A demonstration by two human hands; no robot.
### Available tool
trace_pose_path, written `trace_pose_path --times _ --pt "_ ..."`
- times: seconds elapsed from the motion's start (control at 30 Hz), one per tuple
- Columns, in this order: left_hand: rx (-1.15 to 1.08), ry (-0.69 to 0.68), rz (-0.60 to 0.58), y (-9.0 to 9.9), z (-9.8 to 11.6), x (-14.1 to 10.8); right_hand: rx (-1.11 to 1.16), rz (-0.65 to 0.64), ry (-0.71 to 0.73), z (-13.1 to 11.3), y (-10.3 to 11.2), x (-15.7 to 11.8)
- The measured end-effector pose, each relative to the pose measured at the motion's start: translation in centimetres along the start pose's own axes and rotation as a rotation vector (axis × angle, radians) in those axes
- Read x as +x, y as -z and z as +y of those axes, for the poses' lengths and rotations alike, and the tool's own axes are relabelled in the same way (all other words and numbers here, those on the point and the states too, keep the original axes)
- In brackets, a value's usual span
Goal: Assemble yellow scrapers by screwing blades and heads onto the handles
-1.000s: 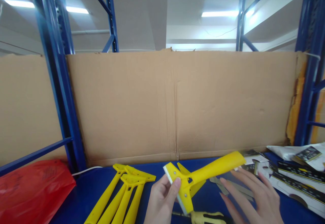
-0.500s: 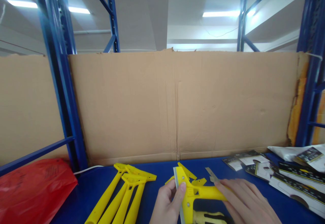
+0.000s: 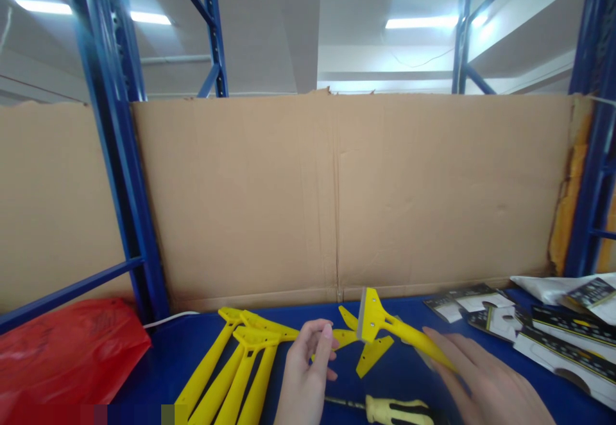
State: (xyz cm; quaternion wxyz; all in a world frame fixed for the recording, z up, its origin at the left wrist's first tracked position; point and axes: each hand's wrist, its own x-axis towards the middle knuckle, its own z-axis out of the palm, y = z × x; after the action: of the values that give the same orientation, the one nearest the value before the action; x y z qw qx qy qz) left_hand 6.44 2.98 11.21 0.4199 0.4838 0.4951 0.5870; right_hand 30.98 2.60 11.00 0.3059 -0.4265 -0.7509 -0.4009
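My right hand [image 3: 481,373] grips a yellow scraper [image 3: 409,335] by its handle, with the screwed-on head and pale blade strip raised to the left. My left hand [image 3: 308,370] is off the scraper, its fingers loosely curled and nothing visible in them. Beneath the scraper's head lie several loose yellow plastic pieces [image 3: 374,355] with small holes. A screwdriver [image 3: 399,410] with a cream and black handle rests on the blue surface between my hands. Several yellow scraper handles [image 3: 235,364] lie together left of my left hand.
A red plastic bag [image 3: 72,354] lies at the left. Black and white printed cards [image 3: 568,361] and a clear plastic bag [image 3: 539,289] are spread at the right. Behind the blue surface [image 3: 163,348] stands a cardboard wall [image 3: 240,200] between blue rack posts [image 3: 115,155].
My left hand has let go of the scraper's head. My right hand has lifted and turned the scraper up and away. The screwdriver and loose pieces show more fully now.
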Motion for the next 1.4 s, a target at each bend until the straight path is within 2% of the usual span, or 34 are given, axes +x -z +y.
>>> trace_pose_path --times 0.2,0.43,0.67,0.8,0.9,1.07,1.2,1.3,1.4 --pt "-0.011 -0.024 0.011 0.1 -0.1 -0.1 -0.116 -0.126 -0.090 1.1 -0.7 -1.0" --pt "-0.008 -0.056 0.016 0.0 0.0 -0.2 -0.170 -0.564 -0.307 1.4 -0.9 -2.0" --pt "0.081 -0.051 0.029 0.4 -0.3 0.0 -0.165 -0.694 -0.390 1.7 -0.8 -1.5" --pt "0.159 -0.097 0.048 0.8 -0.5 0.5 -0.150 -0.778 -0.435 2.4 -0.7 -1.4" --pt "0.187 -0.114 0.063 1.0 -0.4 0.7 -0.155 -0.782 -0.446 3.0 -0.8 -1.7" --pt "0.145 -0.140 0.112 1.2 0.2 0.7 -0.151 -0.683 -0.419 3.8 -1.2 -2.3" --pt "0.133 -0.175 0.167 1.3 0.6 0.6 -0.135 -0.669 -0.416 4.5 -2.2 -3.5" --pt "0.195 -0.194 0.181 1.7 0.5 0.9 -0.086 -0.577 -0.349 5.0 -3.0 -4.6" --pt "0.322 -0.227 0.208 2.5 0.1 1.5 -0.127 -0.533 -0.349 5.1 -3.3 -4.9"
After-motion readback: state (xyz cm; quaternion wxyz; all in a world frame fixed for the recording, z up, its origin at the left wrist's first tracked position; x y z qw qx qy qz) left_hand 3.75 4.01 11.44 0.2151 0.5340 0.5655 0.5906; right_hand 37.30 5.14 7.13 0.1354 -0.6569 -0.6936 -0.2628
